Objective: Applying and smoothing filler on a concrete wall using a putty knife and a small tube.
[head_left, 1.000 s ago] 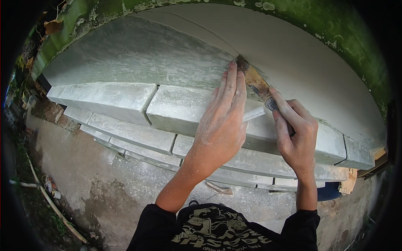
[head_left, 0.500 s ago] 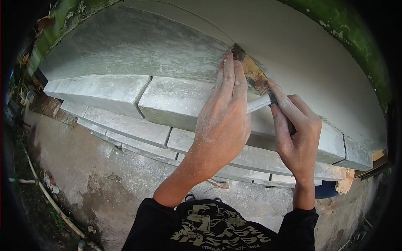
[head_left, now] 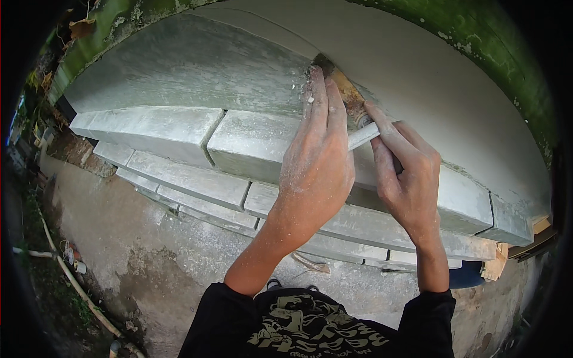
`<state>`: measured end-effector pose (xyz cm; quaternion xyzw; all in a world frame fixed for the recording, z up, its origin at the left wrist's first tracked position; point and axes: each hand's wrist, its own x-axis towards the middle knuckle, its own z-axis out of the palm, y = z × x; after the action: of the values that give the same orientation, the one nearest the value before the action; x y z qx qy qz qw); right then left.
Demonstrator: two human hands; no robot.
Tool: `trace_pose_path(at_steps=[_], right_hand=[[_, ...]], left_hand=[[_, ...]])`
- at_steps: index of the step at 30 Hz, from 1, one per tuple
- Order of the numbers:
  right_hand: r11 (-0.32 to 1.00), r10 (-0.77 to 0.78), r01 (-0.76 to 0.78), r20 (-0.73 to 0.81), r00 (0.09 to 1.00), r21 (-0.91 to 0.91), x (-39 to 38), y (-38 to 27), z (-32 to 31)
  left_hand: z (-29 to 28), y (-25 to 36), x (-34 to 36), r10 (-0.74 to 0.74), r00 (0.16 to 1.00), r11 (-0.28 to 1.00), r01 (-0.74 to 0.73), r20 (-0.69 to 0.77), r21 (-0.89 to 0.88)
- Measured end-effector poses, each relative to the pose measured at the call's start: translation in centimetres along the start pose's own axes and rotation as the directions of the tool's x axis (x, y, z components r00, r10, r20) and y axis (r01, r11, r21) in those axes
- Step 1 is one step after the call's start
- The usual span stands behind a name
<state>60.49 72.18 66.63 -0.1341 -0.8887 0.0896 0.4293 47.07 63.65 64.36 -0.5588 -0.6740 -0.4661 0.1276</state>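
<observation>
Against the wall lies a trowel [head_left: 347, 88] with a rusty yellow-brown blade, slanting from upper left to lower right. My right hand [head_left: 413, 174] is closed round its lower end, index finger laid along the blade. A pale grey bar [head_left: 363, 136], seemingly part of the trowel's handle, shows between my hands. My left hand [head_left: 318, 161] is dusted white; its long fingers lie stretched out flat along the blade's left edge, and its thumb is hidden. Left of the blade is rough grey-green plaster [head_left: 185, 65]; to its right the wall [head_left: 436, 89] is smooth and pale.
Below the wall run stepped grey concrete ledges [head_left: 149, 132] with dark joints. A mossy green rim [head_left: 477, 48] curves above. On the left a long pipe [head_left: 83, 298] lies by the concrete floor [head_left: 173, 298]. A dark blue object [head_left: 467, 275] sits under the ledges at right.
Both hands and the trowel have slid a little up and to the left along the wall. Small white crumbs now show beside my left fingertips.
</observation>
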Motion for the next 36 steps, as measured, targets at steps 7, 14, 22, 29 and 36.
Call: trace_pose_path(at_steps=[7, 14, 22, 29, 36], right_hand=[[0.998, 0.025, -0.026, -0.007, 1.0, -0.064, -0.4, 0.2, -0.3], [0.994, 0.064, -0.066, -0.022, 0.998, -0.091, -0.7, 0.0, 0.1], [0.992, 0.098, -0.101, -0.041, 0.994, -0.072, -0.1, -1.1, 0.2], [0.993, 0.053, -0.058, -0.052, 0.997, -0.104, 0.1, -1.0, 0.5], [1.0, 0.015, -0.016, -0.077, 0.997, -0.021, 0.1, -0.4, 1.7]], left_hand=[[1.3, -0.9, -0.2, 0.102, 0.995, 0.992, -0.103, 0.011, 0.073], [1.0, -1.5, -0.6, 0.086, 0.995, 0.996, -0.085, 0.055, -0.006], [0.7, -1.7, -0.5, 0.13, 0.99, 0.991, -0.13, 0.055, -0.01], [0.5, -1.9, 0.1, 0.137, 0.99, 0.99, -0.136, 0.046, -0.024], [0.4, -2.3, 0.4, 0.163, 0.987, 0.985, -0.163, -0.001, 0.064]])
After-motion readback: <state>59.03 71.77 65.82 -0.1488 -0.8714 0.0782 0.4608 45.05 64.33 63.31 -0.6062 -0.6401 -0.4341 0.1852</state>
